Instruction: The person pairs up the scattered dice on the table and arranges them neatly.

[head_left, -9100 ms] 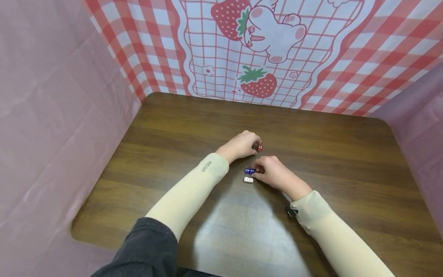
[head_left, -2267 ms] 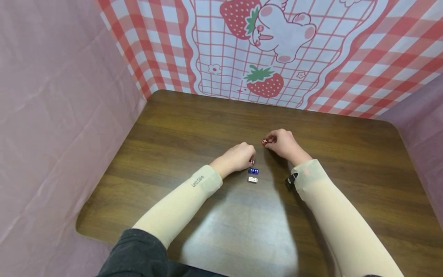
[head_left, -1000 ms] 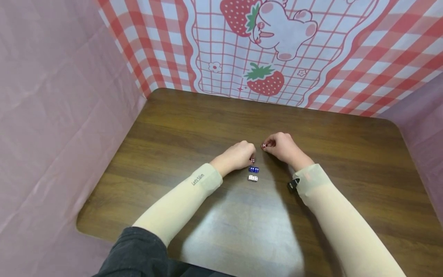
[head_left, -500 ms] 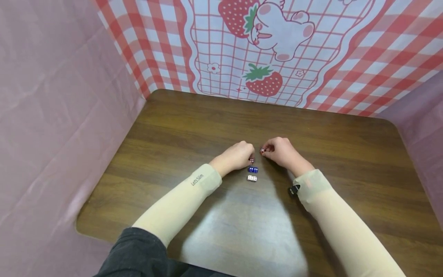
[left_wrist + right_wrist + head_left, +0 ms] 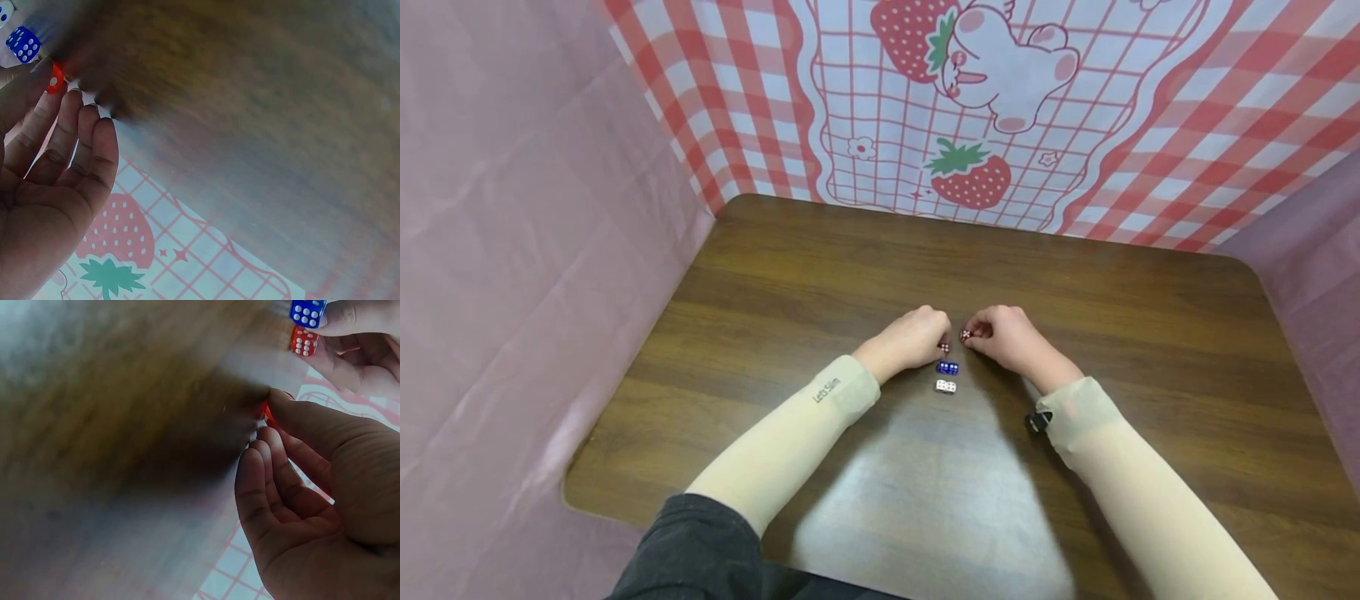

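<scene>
My left hand (image 5: pixel 908 335) pinches a red die (image 5: pixel 945 348) between thumb and fingers, just behind two blue dice (image 5: pixel 947 367) lying side by side. In front of the blue pair lie two white dice (image 5: pixel 946 387), also side by side. A second red die (image 5: pixel 966 335) sits in the pinch of my right hand (image 5: pixel 1009 337), a short gap to the right of the first. From the right wrist, the left-hand red die (image 5: pixel 304 342) shows white pips beside a blue die (image 5: pixel 307 312), while fingertips mostly hide the right-hand red die (image 5: pixel 268 414).
The brown wood-grain table (image 5: pixel 805 258) stretches out on all sides of the dice. Behind it hangs a red-and-white checked cloth (image 5: pixel 880 108) printed with strawberries. Pink cloth (image 5: pixel 535 250) walls off the left side, and more hangs on the right.
Over the last seconds my right hand has brought its red die forward and left, closer to the other red die. My left hand, earlier farther back, has stayed behind the blue pair recently.
</scene>
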Demonstrator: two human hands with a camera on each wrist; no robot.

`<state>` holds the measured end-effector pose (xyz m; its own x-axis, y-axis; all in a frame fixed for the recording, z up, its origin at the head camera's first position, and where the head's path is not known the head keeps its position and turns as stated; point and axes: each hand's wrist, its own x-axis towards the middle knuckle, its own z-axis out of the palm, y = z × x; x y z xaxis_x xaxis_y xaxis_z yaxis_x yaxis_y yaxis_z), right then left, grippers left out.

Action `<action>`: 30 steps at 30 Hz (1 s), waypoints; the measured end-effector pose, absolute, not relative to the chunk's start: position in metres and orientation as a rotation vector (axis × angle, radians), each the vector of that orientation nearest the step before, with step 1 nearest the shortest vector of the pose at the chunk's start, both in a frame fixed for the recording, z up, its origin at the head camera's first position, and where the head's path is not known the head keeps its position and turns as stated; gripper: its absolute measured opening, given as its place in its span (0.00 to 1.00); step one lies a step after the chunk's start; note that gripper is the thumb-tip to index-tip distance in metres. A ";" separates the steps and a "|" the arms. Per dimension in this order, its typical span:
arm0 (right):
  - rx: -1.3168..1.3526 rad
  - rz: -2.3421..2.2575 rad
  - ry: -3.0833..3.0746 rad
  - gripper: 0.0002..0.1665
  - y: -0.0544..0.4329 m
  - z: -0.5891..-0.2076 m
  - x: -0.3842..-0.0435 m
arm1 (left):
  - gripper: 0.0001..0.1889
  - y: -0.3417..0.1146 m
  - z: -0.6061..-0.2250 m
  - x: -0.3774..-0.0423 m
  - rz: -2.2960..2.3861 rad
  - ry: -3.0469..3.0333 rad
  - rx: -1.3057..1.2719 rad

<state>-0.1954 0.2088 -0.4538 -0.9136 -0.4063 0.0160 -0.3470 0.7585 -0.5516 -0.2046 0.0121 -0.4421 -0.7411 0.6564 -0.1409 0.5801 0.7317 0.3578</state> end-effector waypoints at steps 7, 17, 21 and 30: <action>-0.656 -0.877 2.835 0.03 0.208 -0.453 -0.191 | 0.05 0.012 -0.440 -0.204 0.436 2.679 0.980; -0.717 -0.896 2.821 0.04 0.205 -0.456 -0.184 | 0.05 0.012 -0.439 -0.204 0.442 2.663 0.969; -0.746 -0.909 2.823 0.05 0.202 -0.455 -0.181 | 0.06 0.012 -0.439 -0.204 0.436 2.667 0.973; -0.780 -0.889 2.802 0.05 0.197 -0.456 -0.179 | 0.07 0.012 -0.438 -0.203 0.419 2.675 0.990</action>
<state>-0.1785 0.1975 -0.4556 -0.8637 -0.5007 0.0574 -0.4423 0.6984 -0.5628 -0.2034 0.0124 -0.4383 -0.7349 0.6637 -0.1392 0.5894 0.7266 0.3530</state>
